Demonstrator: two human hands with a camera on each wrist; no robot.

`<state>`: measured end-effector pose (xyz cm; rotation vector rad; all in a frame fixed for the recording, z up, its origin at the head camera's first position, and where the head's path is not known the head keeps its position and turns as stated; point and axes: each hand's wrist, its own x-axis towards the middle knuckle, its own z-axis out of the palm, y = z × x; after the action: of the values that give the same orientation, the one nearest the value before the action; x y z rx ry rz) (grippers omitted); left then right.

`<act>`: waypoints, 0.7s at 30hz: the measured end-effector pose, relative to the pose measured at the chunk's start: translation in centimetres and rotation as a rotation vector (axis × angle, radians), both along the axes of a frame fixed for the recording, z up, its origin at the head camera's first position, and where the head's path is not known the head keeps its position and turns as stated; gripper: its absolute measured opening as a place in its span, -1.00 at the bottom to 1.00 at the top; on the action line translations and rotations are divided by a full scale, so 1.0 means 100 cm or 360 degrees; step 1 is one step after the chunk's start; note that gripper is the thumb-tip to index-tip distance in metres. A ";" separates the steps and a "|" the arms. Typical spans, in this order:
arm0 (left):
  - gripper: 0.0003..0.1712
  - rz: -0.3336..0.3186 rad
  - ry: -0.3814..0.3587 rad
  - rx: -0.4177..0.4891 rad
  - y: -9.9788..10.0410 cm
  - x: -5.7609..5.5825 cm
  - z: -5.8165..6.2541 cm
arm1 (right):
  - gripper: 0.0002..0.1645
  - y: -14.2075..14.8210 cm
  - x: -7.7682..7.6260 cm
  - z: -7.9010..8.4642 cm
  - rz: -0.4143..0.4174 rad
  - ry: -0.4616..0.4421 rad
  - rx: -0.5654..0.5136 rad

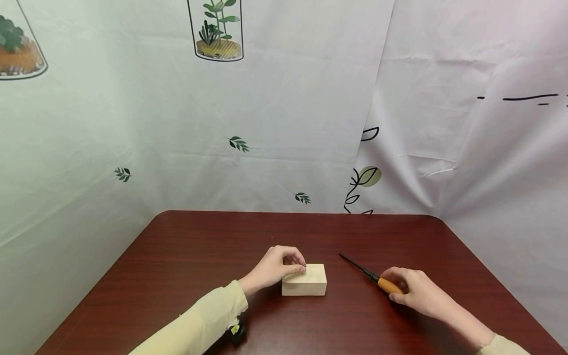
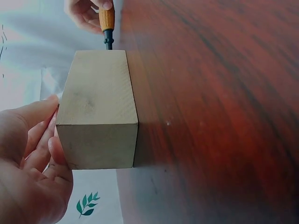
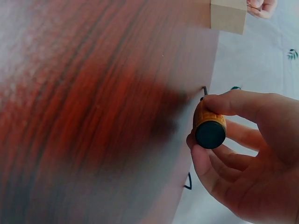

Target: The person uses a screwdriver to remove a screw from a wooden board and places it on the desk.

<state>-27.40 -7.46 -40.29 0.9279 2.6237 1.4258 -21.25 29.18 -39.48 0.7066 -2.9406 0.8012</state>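
A pale wooden block (image 1: pixel 303 289) lies on the table, left of the screwdriver. My left hand (image 1: pixel 280 264) is at its top face, thumb and fingers brought together around a small thin dark piece, too small to identify. In the left wrist view the fingertips (image 2: pixel 52 100) are close against the block (image 2: pixel 100 93). To the right, my right hand (image 1: pixel 414 291) grips the orange handle of a screwdriver (image 1: pixel 389 286), its dark shaft angled away toward the far left. The right wrist view shows the handle's dark end (image 3: pixel 210 135) between thumb and fingers.
The dark red wooden table (image 1: pixel 199 246) reaches back to a white printed cloth (image 1: pixel 288 123) that hangs behind and at both sides. A small dark item (image 1: pixel 237 333) is beneath the left sleeve cuff.
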 end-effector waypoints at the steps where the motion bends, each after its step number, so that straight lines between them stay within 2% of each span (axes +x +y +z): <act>1: -0.94 0.0004 0.0003 0.0003 0.000 0.000 0.000 | -0.60 0.000 0.000 0.000 0.0001 0.0000 -0.0002; 21: -0.90 0.0096 0.0079 0.0022 0.003 0.001 -0.003 | -0.62 -0.003 0.002 -0.005 0.0023 -0.0004 -0.0006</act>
<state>-27.25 -7.20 -40.58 0.9043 2.7030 1.4547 -21.02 28.88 -39.96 0.7282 -2.9388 0.8097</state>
